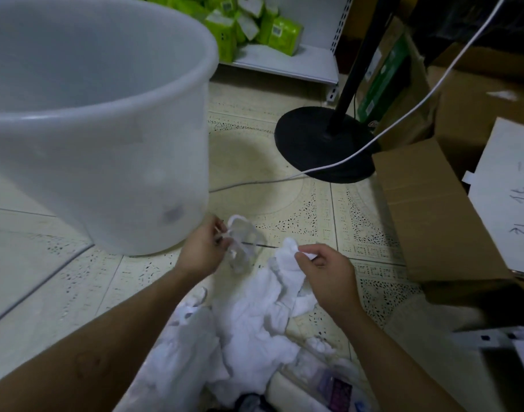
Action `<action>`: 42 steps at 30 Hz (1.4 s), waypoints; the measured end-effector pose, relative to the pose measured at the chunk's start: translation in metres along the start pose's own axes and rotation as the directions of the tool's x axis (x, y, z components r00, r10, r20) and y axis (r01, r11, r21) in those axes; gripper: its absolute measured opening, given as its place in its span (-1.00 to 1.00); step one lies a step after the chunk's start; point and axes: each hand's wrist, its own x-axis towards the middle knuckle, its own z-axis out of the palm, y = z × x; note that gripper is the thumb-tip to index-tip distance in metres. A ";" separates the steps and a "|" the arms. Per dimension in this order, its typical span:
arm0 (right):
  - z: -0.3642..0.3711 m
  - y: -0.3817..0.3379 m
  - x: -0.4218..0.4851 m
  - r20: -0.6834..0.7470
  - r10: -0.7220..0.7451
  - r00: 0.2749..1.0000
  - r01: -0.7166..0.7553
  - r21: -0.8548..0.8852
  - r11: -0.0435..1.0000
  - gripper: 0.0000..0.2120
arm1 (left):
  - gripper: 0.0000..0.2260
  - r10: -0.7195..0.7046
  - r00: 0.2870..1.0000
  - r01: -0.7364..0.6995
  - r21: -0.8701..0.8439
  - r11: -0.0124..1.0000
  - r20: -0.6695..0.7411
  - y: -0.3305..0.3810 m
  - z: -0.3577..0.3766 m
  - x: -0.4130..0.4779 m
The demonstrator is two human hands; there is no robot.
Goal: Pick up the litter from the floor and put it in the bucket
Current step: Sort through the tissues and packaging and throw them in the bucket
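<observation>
A large translucent white bucket (100, 120) stands on the tiled floor at the left, its mouth tipped toward me. Just right of its base, my left hand (202, 251) pinches a clear crumpled plastic wrapper (244, 242). My right hand (326, 272) is closed on the top of a long piece of white tissue paper (284, 272). That tissue hangs down into a heap of white paper and plastic litter (240, 331) on the floor between my forearms. A small purple-printed wrapper (335, 388) lies at the heap's near edge.
A black round stand base (317, 138) with a pole sits on the floor behind, with a white cable (403, 117) draped over it. Cardboard boxes (427, 209) crowd the right side. A white shelf (284, 60) with green packets stands at the back.
</observation>
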 end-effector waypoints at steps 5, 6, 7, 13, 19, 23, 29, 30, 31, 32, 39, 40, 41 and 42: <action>0.014 -0.028 0.001 0.005 -0.036 0.999 0.036 0.039 0.999 -0.91 | -0.79 0.179 0.982 -0.182 -0.044 0.982 -0.053 0.022 -0.050 -0.006; 0.016 -0.035 -0.001 0.018 -0.056 0.998 0.055 0.041 0.998 -0.91 | -0.79 0.207 0.974 -0.210 -0.022 0.977 -0.093 0.024 -0.058 -0.009; 0.018 -0.042 -0.003 0.033 -0.080 0.996 0.078 0.043 0.996 -0.90 | -0.79 0.224 0.966 -0.226 0.002 0.974 -0.126 0.028 -0.065 -0.012; -0.001 -0.096 -0.010 0.007 -0.227 0.974 0.226 0.035 0.973 -0.87 | -0.93 0.321 0.937 -0.299 0.155 0.941 -0.140 0.077 -0.104 -0.032; -0.036 -0.172 -0.007 -0.032 -0.407 0.913 0.405 -0.052 0.913 -0.70 | -0.88 0.615 0.765 -0.539 0.332 0.774 -0.192 0.161 -0.167 -0.054; -0.049 -0.234 -0.001 -0.067 -0.506 0.860 0.496 -0.128 0.859 -0.71 | -0.80 0.606 0.720 -0.456 0.429 0.780 -0.338 0.195 -0.239 -0.042; -0.033 -0.335 0.012 -0.031 -0.602 0.798 0.597 -0.093 0.797 -0.80 | -0.80 0.382 0.744 -0.169 0.398 0.902 -0.549 0.182 -0.341 -0.010; -0.022 -0.347 0.014 -0.020 -0.605 0.796 0.602 -0.074 0.795 -0.80 | -0.85 0.315 0.765 -0.124 0.353 0.928 -0.561 0.172 -0.349 -0.007; -0.010 -0.357 0.015 -0.010 -0.602 0.799 0.600 -0.062 0.797 -0.80 | -0.91 0.255 0.778 -0.085 0.307 0.948 -0.574 0.160 -0.355 -0.004; 0.004 -0.364 0.016 0.000 -0.592 0.806 0.591 -0.055 0.805 -0.80 | -0.94 0.206 0.782 -0.053 0.267 0.962 -0.589 0.148 -0.357 -0.003; 0.090 -0.347 0.020 0.261 -0.481 0.837 0.512 -0.062 0.857 -0.60 | -0.90 -0.030 0.870 0.010 -0.044 0.999 -0.492 0.086 -0.363 0.006; 0.095 -0.338 0.019 0.319 -0.470 0.823 0.526 -0.113 0.843 -0.57 | -0.91 -0.025 0.879 0.006 -0.040 0.999 -0.476 0.082 -0.362 0.007; 0.098 -0.331 0.019 0.360 -0.465 0.809 0.547 -0.171 0.819 -0.56 | -0.91 -0.017 0.891 0.003 -0.031 1.000 -0.455 0.079 -0.359 0.007; 0.098 -0.326 0.020 0.382 -0.468 0.797 0.570 -0.219 0.792 -0.57 | -0.90 -0.008 0.904 0.000 -0.019 1.000 -0.428 0.077 -0.355 0.007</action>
